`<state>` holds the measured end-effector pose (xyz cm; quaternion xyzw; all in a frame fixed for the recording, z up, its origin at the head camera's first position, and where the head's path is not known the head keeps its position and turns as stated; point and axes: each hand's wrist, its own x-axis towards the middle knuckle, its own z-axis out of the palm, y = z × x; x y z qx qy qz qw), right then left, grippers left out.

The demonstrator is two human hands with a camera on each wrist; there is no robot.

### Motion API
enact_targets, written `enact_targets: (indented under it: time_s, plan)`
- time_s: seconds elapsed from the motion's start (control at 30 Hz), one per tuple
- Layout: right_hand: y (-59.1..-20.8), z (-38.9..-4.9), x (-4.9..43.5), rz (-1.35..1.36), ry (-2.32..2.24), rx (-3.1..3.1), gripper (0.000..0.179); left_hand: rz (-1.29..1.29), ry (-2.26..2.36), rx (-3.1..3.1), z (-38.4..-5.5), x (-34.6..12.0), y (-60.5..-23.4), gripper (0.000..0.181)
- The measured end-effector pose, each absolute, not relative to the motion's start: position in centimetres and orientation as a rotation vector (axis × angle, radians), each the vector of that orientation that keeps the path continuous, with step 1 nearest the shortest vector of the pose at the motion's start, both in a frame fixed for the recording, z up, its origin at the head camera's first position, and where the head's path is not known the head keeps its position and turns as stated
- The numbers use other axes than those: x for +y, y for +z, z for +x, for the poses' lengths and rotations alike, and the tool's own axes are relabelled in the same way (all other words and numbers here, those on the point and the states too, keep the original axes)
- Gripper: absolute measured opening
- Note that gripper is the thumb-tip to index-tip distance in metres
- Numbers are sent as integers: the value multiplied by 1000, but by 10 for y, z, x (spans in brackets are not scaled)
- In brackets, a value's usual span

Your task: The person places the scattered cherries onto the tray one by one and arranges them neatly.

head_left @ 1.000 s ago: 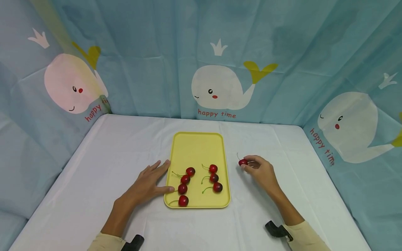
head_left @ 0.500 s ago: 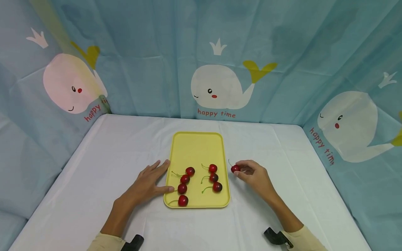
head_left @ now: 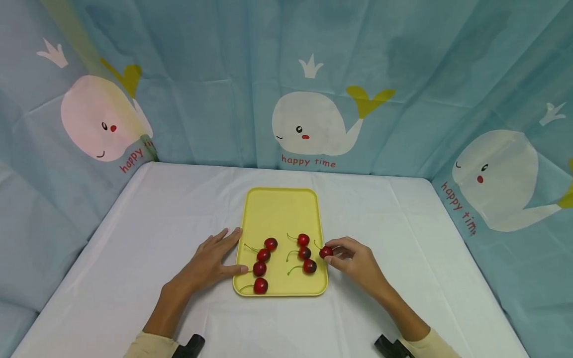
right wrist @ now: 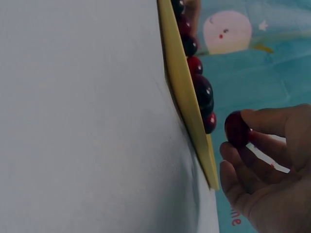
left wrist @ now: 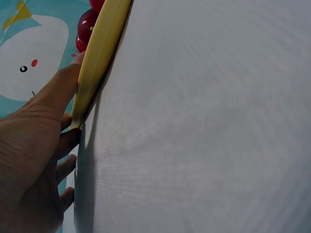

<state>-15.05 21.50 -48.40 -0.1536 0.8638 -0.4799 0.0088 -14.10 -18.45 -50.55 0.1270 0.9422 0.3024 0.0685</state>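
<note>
A yellow tray (head_left: 282, 214) lies on the white-covered table, with dark red stemmed cherries in two columns on its nearer half. The left column (head_left: 259, 269) holds several cherries and the right column (head_left: 304, 253) three. My left hand (head_left: 210, 263) rests spread at the tray's left side, thumb over the rim and index fingertip at the edge. Between thumb and fingertips my right hand (head_left: 355, 261) pinches another cherry (head_left: 326, 252), its stem pointing up and left. In the right wrist view this held cherry (right wrist: 237, 128) is just above the level of the tray rim (right wrist: 189, 97).
White cloth (head_left: 179, 209) covers the table around the tray. Blue curtains (head_left: 215, 99) printed with whales hang behind and at both sides. Black wrist devices (head_left: 190, 346) show at both sleeves.
My right hand has brought its pinched cherry left and nearer the body, from beside the tray to its right rim. My left hand and the tray have stayed in place.
</note>
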Motion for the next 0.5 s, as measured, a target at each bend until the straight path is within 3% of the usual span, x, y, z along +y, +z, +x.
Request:
enact_targets:
  time_s: [0.5]
  plan:
    - [-484, -134, 207, -649, -1407, 2651, 29, 388, 903, 2847, -141, -184, -506, 103]
